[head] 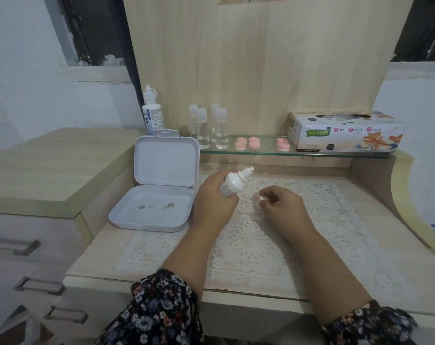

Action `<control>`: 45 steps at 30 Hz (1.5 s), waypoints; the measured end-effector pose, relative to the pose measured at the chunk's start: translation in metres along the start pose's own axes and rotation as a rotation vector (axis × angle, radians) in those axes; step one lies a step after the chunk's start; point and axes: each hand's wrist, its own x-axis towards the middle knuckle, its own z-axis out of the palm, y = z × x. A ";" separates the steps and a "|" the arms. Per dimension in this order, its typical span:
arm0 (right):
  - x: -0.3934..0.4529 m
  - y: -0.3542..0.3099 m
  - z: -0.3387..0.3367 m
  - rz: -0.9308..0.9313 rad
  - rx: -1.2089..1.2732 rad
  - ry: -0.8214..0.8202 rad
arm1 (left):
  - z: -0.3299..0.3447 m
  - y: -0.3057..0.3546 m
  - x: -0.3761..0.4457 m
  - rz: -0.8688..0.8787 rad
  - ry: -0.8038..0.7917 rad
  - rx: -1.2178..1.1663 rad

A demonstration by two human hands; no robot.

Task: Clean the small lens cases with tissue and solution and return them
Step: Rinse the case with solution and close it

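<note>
Head view: our left hand (215,199) grips the tilted solution bottle (232,184) while right fingers (267,199) pinch a pink lens case (257,198) over the desk (375,210); we should squeeze gently, nozzle just above it.

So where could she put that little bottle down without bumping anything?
Free: the lace mat right of her right hand, out to the desk's curved side, and the mat's near part between her forearms. Also the low cabinet top left of the open white box. Crowded: the glass shelf, with vials, pink cases and tissue box.
</note>
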 end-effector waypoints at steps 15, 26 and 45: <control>-0.012 -0.003 -0.030 0.234 -0.054 -0.245 | -0.001 -0.004 0.005 -0.044 0.018 -0.014; -0.007 -0.008 -0.017 0.147 0.326 0.096 | 0.000 -0.014 0.014 0.182 0.043 0.135; -0.003 -0.007 -0.014 0.144 0.417 0.068 | -0.007 -0.017 0.014 0.408 0.210 0.415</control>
